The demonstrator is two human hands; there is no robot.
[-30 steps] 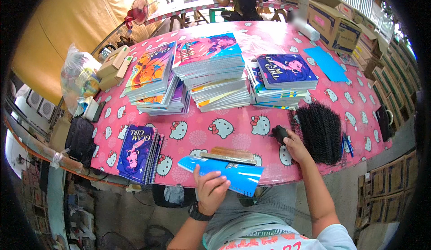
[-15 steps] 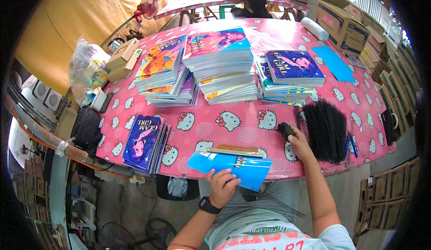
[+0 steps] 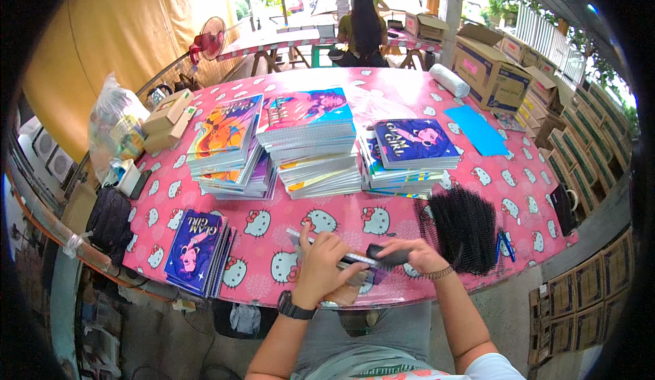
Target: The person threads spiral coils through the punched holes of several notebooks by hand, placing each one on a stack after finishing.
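Close to the table's near edge, my left hand (image 3: pixel 324 267) grips a notebook (image 3: pixel 351 255), tilted up so that its white page edge faces upward. A bit of purple cover shows below. My right hand (image 3: pixel 416 256) is closed around a black hand-held tool (image 3: pixel 383 252), whose kind I cannot make out. The tool lies against the right end of the notebook's edge. A black plastic spiral coil (image 3: pixel 440 273) trails from under my right hand. To the right of that hand lies a thick bundle of black spiral coils (image 3: pixel 464 231).
Tall notebook stacks (image 3: pixel 314 155) stand across the middle. A smaller purple pile (image 3: pixel 194 252) sits at left. Blue pens (image 3: pixel 505 245), a blue sheet (image 3: pixel 477 129) and a white roll (image 3: pixel 449 80) are on the right. Cartons (image 3: pixel 491 66) stand beyond; another person (image 3: pixel 365 28) sits at a far table.
My left hand has turned the notebook from its blue cover to edge-up. My right hand has lifted the black tool off the table and brought it left against the notebook. The view has tilted up.
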